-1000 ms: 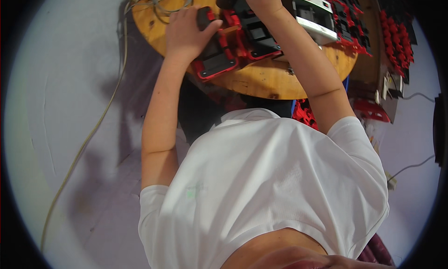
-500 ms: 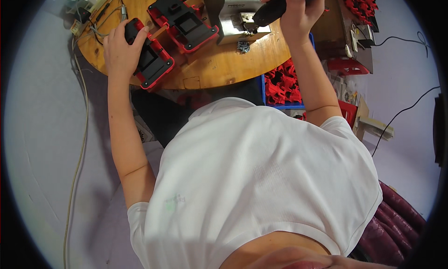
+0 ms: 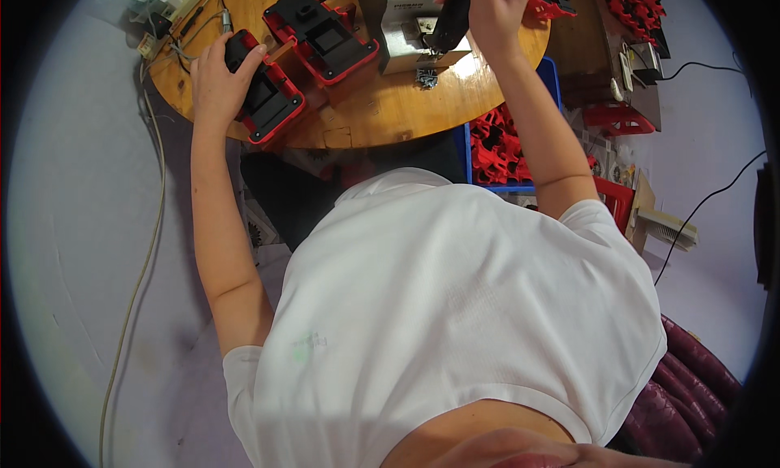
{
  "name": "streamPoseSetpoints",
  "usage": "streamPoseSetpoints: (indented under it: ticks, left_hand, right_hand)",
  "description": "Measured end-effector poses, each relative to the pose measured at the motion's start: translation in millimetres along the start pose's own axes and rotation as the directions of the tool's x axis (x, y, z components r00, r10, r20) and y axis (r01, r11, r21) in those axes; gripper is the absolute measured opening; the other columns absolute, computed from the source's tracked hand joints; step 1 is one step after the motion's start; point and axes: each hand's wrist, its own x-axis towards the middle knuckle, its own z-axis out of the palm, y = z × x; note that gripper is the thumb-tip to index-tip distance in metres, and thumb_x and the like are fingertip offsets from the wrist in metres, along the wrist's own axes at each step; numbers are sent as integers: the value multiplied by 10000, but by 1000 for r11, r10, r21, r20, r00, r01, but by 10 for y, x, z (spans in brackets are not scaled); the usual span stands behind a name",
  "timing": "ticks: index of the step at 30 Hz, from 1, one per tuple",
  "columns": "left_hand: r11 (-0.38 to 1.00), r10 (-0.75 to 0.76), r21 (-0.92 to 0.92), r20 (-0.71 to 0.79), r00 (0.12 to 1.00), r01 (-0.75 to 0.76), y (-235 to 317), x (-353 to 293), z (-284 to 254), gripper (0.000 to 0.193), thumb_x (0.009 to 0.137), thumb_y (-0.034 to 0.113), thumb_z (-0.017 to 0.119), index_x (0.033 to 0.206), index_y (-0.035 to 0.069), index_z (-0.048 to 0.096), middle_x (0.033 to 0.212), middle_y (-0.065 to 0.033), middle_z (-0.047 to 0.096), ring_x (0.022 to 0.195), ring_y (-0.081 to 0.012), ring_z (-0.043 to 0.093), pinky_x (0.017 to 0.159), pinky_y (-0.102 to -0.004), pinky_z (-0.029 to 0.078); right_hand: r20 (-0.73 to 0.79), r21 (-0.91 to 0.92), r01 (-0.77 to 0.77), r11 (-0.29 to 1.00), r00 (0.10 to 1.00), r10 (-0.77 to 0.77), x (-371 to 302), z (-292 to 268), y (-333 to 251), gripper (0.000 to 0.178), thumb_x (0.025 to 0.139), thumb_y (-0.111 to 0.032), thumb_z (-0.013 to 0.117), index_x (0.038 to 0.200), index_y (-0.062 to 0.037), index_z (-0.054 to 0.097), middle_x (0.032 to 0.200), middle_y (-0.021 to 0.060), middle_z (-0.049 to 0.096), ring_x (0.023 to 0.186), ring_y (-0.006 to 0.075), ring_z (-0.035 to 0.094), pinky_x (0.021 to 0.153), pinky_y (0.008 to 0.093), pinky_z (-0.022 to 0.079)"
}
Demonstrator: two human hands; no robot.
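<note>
My left hand grips the upper end of a red-and-black plastic housing on the wooden table, thumb on the near side. A second red-and-black housing lies just right of it, untouched. My right hand is wrapped around a black power screwdriver, tilted with its tip down at the front of a silver metal screw feeder. The view does not show clearly whether the tip touches a screw. A small heap of screws lies before the feeder.
The round wooden table curves toward me. Below its right edge stands a blue crate of red plastic parts. Another red-and-black piece sits at the table's right. A power strip and cables lie at the far left.
My right hand and the screwdriver have shifted left and the tool stands more upright at the feeder. My left hand stays on the housing. The whole view has shifted slightly.
</note>
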Motion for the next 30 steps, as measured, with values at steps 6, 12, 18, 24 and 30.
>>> streamPoseSetpoints:
  ticks: [6, 12, 18, 24, 30]
  left_hand:
    - [981, 94, -148, -201, 975, -126, -268, -45, 135, 985, 731, 600, 860, 1381, -72, 550, 1395, -260, 564, 1334, -407, 523, 1119, -456, 424]
    - [973, -34, -232, -108, 994, 8, -104, -142, 18, 896, 756, 607, 833, 1330, -35, 585, 1263, -213, 593, 1236, -380, 560, 1041, -444, 470]
    - [979, -103, -186, -72, 992, 88, 9, -144, 17, 916, 767, 641, 807, 1363, -12, 569, 1294, -191, 585, 1261, -364, 545, 1062, -449, 465]
    - [983, -78, -176, -117, 990, 57, 59, -154, 9, 884, 783, 596, 824, 1336, -50, 582, 1249, -204, 603, 1199, -363, 577, 1024, -434, 476]
    - [987, -42, -162, -129, 991, 21, 11, -135, 47, 899, 776, 617, 816, 1328, -52, 576, 1240, -200, 598, 1191, -375, 569, 1024, -450, 479]
  right_hand:
    - [-32, 254, -88, 963, 995, 100, 480, 679, -271, 410, 1017, -476, 642, 1049, -90, 507, 725, 65, 609, 577, 151, 625, 512, 311, 529]
    - [-61, 474, 258, 842, 963, -261, 798, 1806, 185, 355, 1010, -368, 690, 1089, -74, 507, 793, 20, 575, 595, 106, 575, 536, 285, 506]
    - [-24, 472, 266, 840, 957, -290, 819, 2185, 377, 325, 1013, -315, 697, 1133, -69, 522, 821, -9, 571, 611, 68, 528, 552, 254, 466]
    - [9, 345, 276, 897, 955, -297, 818, 2151, 496, 350, 1012, -319, 702, 1162, -61, 520, 832, -26, 554, 646, 53, 488, 559, 243, 418]
    - [70, 392, 257, 884, 949, -307, 778, 2320, 517, 291, 1012, -249, 692, 1150, -61, 517, 850, -7, 567, 669, 62, 498, 578, 249, 427]
